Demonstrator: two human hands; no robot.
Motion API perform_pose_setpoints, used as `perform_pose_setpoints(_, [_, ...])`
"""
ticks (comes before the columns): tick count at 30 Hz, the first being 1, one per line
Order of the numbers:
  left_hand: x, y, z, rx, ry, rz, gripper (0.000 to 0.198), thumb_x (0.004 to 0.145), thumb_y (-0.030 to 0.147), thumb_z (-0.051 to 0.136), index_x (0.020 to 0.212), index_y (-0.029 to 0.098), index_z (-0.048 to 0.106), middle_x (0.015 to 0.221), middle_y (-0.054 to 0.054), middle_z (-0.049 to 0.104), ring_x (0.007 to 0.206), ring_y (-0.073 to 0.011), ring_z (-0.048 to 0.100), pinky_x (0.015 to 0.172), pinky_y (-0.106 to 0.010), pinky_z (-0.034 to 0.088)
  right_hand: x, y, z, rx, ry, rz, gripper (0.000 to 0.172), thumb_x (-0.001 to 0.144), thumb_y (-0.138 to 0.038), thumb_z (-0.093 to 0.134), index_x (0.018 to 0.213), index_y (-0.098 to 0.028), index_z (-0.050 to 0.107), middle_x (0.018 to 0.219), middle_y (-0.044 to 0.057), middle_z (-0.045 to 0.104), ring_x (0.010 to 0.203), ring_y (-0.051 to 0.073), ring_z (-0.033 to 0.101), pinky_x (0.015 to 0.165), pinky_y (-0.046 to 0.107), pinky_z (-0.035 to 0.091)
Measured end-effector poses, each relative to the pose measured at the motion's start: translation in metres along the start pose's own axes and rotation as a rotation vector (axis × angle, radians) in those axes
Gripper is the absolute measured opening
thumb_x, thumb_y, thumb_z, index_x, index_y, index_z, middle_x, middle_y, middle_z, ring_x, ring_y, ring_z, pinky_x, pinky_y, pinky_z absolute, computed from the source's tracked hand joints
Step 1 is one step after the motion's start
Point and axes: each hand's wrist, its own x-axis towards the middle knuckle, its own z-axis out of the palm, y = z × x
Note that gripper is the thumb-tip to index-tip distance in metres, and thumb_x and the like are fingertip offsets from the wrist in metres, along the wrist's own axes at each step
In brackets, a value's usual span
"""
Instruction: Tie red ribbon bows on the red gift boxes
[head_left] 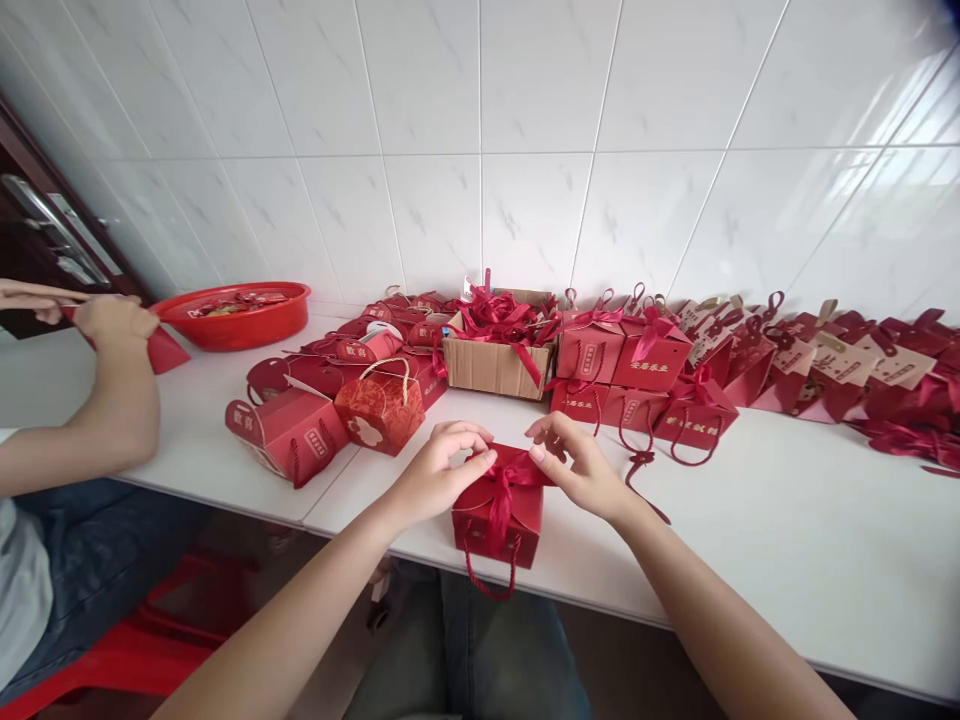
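A red gift box [487, 525] with a twisted cord handle sits in front of me at the table's front edge. A glossy dark-red ribbon [501, 500] is tied in a bow across its top, one tail hanging down the front. My left hand [442, 465] is at the bow's left side, thumb and fingertips closed on the ribbon. On the right side, my right hand [577, 465] pinches the ribbon between thumb and curled fingers. The fingertips partly cover the bow's loops.
Behind stands a cardboard box [499, 368] heaped with ribbons. Finished-looking red boxes [652, 360] are stacked right of it; others [289, 435] lie left. A red basin [240, 325] holds small packets. At far left, another person's hand [116, 320] works on a red box.
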Motion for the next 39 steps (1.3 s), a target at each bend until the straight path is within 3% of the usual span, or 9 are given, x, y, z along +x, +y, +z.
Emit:
perform_pose_setpoints(5, [-0.002,0.009,0.004,-0.026,0.016,-0.007,0.029,0.083,0.041,0.054,0.062,0.02,0.052,0.102,-0.007,0.065,0.107,-0.0268,0.054,0.097,-0.041,0.037,0.003,-0.004,-0.002,0.011,-0.08,0.015,0.019,0.087,-0.036,0.058,0.08,-0.018,0.062,0.085,0.004,0.052,0.075,0.013,0.049,0.066,0.027,0.04])
perform_pose_setpoints(14, [-0.002,0.013,0.02,-0.206,0.126,-0.024,0.045,0.079,0.037,0.063,0.059,0.021,0.027,0.07,0.0,0.063,0.078,-0.0184,0.064,0.072,-0.028,0.047,0.003,-0.001,0.006,0.12,-0.041,0.124,0.025,0.09,-0.042,0.053,0.083,-0.018,0.058,0.076,0.001,0.056,0.064,0.011,0.045,0.059,0.025,0.038])
perform_pose_setpoints(18, [0.001,0.008,0.024,-0.173,0.159,-0.041,0.05,0.073,0.035,0.07,0.058,0.021,0.024,0.074,-0.002,0.068,0.075,-0.0195,0.066,0.069,-0.028,0.047,0.002,0.0,0.005,0.129,-0.033,0.126,0.027,0.09,-0.044,0.052,0.083,-0.018,0.056,0.076,0.002,0.055,0.065,0.011,0.046,0.06,0.025,0.039])
perform_pose_setpoints(24, [0.003,0.006,0.023,-0.213,0.102,-0.056,0.053,0.072,0.031,0.07,0.058,0.022,0.02,0.071,-0.002,0.068,0.078,-0.0224,0.069,0.066,-0.028,0.047,0.002,0.001,0.008,0.084,0.01,0.092,0.03,0.092,-0.045,0.047,0.081,-0.018,0.052,0.076,0.003,0.054,0.068,0.013,0.046,0.061,0.026,0.039])
perform_pose_setpoints(30, [0.0,0.004,0.021,-0.18,0.052,-0.092,0.055,0.069,0.027,0.071,0.057,0.022,0.018,0.063,-0.001,0.064,0.098,-0.0288,0.066,0.077,-0.033,0.047,0.003,0.007,0.006,0.126,-0.006,0.123,0.03,0.092,-0.046,0.045,0.081,-0.018,0.049,0.074,0.001,0.049,0.064,0.011,0.044,0.058,0.024,0.037])
perform_pose_setpoints(39, [0.0,0.007,0.009,-0.186,-0.088,-0.055,0.045,0.072,0.028,0.068,0.057,0.022,0.026,0.081,-0.003,0.069,0.095,-0.0243,0.064,0.081,-0.034,0.046,0.005,0.014,-0.001,0.222,-0.055,0.163,0.032,0.092,-0.047,0.046,0.081,-0.018,0.049,0.076,0.0,0.048,0.068,0.011,0.046,0.061,0.024,0.039])
